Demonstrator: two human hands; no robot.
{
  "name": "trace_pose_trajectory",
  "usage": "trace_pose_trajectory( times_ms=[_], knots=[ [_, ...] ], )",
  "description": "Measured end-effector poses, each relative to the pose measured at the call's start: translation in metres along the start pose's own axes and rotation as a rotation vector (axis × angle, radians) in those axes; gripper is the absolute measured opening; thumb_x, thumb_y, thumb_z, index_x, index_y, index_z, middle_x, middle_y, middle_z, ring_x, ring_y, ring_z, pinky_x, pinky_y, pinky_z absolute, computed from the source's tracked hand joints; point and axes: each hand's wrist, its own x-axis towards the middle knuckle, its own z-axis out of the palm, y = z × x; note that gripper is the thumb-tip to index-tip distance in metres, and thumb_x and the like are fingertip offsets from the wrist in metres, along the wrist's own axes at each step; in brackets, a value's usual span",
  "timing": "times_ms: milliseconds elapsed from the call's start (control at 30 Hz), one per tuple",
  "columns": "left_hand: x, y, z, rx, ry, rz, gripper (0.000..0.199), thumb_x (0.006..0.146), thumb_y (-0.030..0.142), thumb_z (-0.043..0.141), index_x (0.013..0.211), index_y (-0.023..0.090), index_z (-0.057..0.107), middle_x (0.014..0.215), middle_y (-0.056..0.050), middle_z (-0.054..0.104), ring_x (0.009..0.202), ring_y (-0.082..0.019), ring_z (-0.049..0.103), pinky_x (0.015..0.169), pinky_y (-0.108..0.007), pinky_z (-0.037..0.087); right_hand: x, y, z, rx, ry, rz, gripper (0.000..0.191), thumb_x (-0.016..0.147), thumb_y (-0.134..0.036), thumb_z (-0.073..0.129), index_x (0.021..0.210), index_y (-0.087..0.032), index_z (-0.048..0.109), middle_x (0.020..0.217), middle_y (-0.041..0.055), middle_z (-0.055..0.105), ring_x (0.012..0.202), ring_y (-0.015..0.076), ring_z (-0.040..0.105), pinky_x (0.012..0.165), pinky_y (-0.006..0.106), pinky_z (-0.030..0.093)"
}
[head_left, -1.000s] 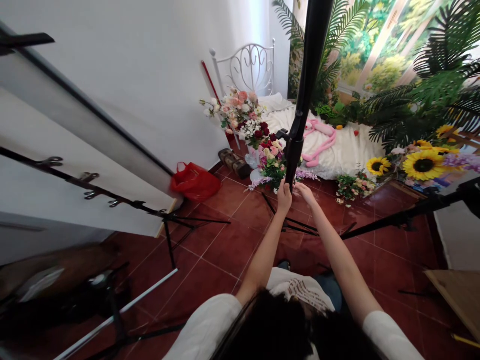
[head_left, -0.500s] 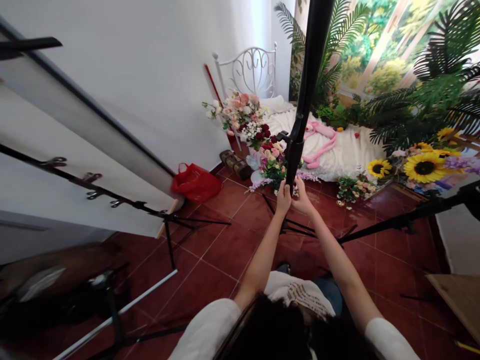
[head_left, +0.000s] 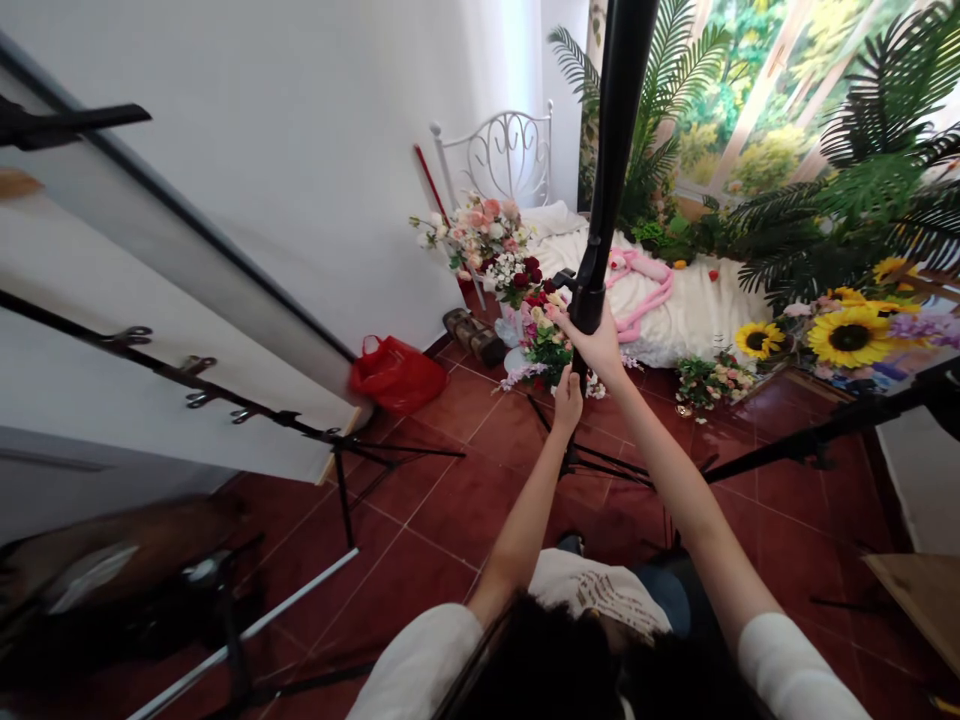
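Observation:
A black tripod stand [head_left: 616, 130] rises in front of me, its pole leaning slightly and running out past the top of the view. My left hand [head_left: 568, 402] is closed around the thinner lower part of the pole. Above it, my right hand [head_left: 597, 347] wraps the pole just under the thick black collar, thumb side toward the collar's clamp knob [head_left: 564, 281]. Some of the right fingers are hidden behind the pole. Spread tripod legs [head_left: 607, 466] stand on the floor below my hands.
A white metal bed [head_left: 510, 150] with a cream cover, artificial flowers [head_left: 487, 225] and sunflowers [head_left: 849, 335] lie beyond. The red bag [head_left: 401, 375] sits by the wall. Another black stand [head_left: 817, 425] crosses at right; a clip-bearing crossbar [head_left: 172, 365] slants at left.
My right hand has moved up the pole from beside my left hand to just below the collar. My left hand stays on the lower pole. The view has shifted slightly.

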Motion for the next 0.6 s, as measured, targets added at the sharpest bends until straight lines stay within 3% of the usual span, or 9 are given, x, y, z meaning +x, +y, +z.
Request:
trace_pose_trajectory(
  times_ms=[100, 200, 333, 467, 600],
  knots=[
    [0.001, -0.002, -0.002, 0.01, -0.02, -0.016, 0.073, 0.083, 0.081, 0.032, 0.093, 0.017, 0.066, 0.084, -0.01, 0.068, 0.085, -0.021, 0.065, 0.08, -0.033, 0.053, 0.007, -0.003, 0.002, -0.052, 0.051, 0.045, 0.051, 0.078, -0.063, 0.066, 0.103, -0.018, 0.062, 0.082, 0.004, 0.065, 0.086, 0.0219, 0.068, 0.076, 0.035, 0.058],
    [0.005, -0.004, -0.003, 0.033, 0.028, 0.006, 0.073, 0.082, 0.081, 0.036, 0.101, 0.017, 0.067, 0.1, -0.012, 0.069, 0.101, -0.022, 0.064, 0.092, -0.035, 0.051, 0.007, -0.009, 0.003, -0.112, 0.141, 0.042, 0.051, 0.078, -0.065, 0.063, 0.093, -0.016, 0.062, 0.078, 0.0038, 0.063, 0.085, 0.0218, 0.067, 0.074, 0.032, 0.057],
    [0.008, -0.009, -0.001, -0.021, 0.028, 0.008, 0.074, 0.083, 0.08, 0.035, 0.105, 0.017, 0.066, 0.114, -0.014, 0.067, 0.115, -0.021, 0.061, 0.104, -0.036, 0.046, 0.003, -0.006, 0.008, -0.118, 0.237, 0.031, 0.053, 0.08, -0.066, 0.059, 0.099, -0.017, 0.06, 0.087, 0.0052, 0.065, 0.093, 0.0218, 0.066, 0.077, 0.031, 0.056],
    [0.003, -0.011, 0.0, -0.095, -0.017, -0.082, 0.073, 0.084, 0.079, 0.035, 0.104, 0.017, 0.067, 0.111, -0.014, 0.069, 0.118, -0.021, 0.061, 0.106, -0.037, 0.046, 0.0, 0.007, 0.012, -0.086, 0.224, 0.078, 0.053, 0.081, -0.065, 0.059, 0.107, -0.019, 0.058, 0.094, 0.0059, 0.065, 0.097, 0.0218, 0.065, 0.078, 0.031, 0.056],
    [-0.003, -0.004, 0.003, -0.149, 0.024, -0.105, 0.07, 0.09, 0.073, 0.029, 0.108, 0.018, 0.067, 0.107, -0.012, 0.072, 0.115, -0.02, 0.064, 0.102, -0.035, 0.049, -0.012, 0.025, 0.013, -0.14, 0.221, 0.134, 0.048, 0.084, -0.063, 0.056, 0.106, -0.02, 0.056, 0.095, 0.0064, 0.066, 0.095, 0.0215, 0.065, 0.079, 0.032, 0.055]
  ],
)
